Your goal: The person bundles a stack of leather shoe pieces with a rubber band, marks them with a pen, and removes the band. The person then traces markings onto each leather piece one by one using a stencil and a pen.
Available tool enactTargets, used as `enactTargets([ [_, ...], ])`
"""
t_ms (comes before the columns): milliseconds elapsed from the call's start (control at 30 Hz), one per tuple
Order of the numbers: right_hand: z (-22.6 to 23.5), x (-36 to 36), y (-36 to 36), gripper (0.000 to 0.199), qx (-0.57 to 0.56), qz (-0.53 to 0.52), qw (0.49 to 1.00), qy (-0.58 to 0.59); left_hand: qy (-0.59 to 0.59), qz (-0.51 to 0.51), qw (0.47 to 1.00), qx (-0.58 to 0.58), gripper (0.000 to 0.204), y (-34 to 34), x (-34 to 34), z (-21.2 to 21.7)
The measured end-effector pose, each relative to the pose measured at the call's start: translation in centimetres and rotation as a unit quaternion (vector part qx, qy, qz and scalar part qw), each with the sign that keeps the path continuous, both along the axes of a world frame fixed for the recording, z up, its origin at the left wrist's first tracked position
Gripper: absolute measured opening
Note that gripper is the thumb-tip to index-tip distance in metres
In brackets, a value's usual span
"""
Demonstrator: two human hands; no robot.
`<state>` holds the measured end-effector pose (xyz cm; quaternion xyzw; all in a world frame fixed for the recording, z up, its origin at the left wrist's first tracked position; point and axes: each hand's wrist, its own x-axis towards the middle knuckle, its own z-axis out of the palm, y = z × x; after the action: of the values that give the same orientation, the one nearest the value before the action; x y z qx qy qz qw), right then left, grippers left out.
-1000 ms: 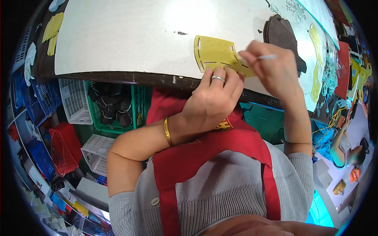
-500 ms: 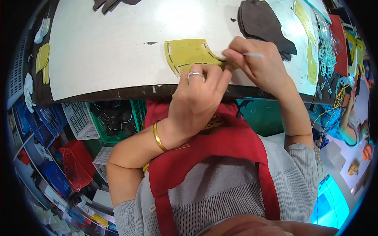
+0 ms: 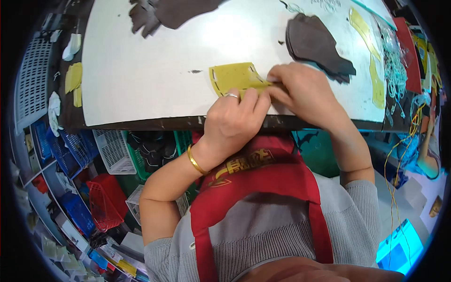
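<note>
A yellow pattern template [image 3: 233, 75] with dark slots along its edges lies flat near the front edge of the white tabletop [image 3: 145, 89]. My left hand [image 3: 235, 118], with a ring and a gold bangle, holds down its near edge, fingers bent and tips on it. At the template's narrow right end my right hand [image 3: 305, 93] is closed, thumb and fingers pinched on it. No pen shows in that hand now, and its inner fingers are partly hidden. Just beyond my right hand lies a stack of dark brown cut pieces [image 3: 312, 44].
More dark cut pieces [image 3: 181, 11] lie at the far side. Yellow strips [image 3: 377, 84] and tangled turquoise cord [image 3: 393, 66] are on the right. Yellow pieces [image 3: 73, 77] sit left. Below stand a white crate [image 3: 112, 150] and a red basket [image 3: 105, 202]. Another person's arm [image 3: 428, 162] shows far right.
The whole view has shifted. My right hand, which held a pale pen at the template's right end, has turned over and closed on that end. My left hand stays on the near edge.
</note>
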<state>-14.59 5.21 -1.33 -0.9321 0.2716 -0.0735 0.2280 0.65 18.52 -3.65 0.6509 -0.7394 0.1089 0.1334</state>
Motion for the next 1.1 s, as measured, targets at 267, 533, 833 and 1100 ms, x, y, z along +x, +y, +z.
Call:
enactTargets([
  [267,2.5,-6.8,-6.3,0.019,0.042,-0.268,0.961,-0.048,0.034,0.097,0.987,-0.12,0.03,-7.9,10.7,-0.6],
  [533,0.9,-2.1,-1.1,0.015,0.221,-0.163,0.944,-0.183,0.143,-0.046,0.989,-0.01,0.027,1.9,4.0,-0.5],
  [833,-1.7,1.9,0.9,0.021,0.153,-0.079,0.984,-0.049,0.193,0.0,0.976,-0.099,0.027,3.3,4.6,-2.4],
  [1100,-1.5,1.7,0.5,0.02,0.106,-0.064,0.992,-0.032,0.111,0.001,0.993,-0.024,0.029,3.0,4.0,-0.6],
])
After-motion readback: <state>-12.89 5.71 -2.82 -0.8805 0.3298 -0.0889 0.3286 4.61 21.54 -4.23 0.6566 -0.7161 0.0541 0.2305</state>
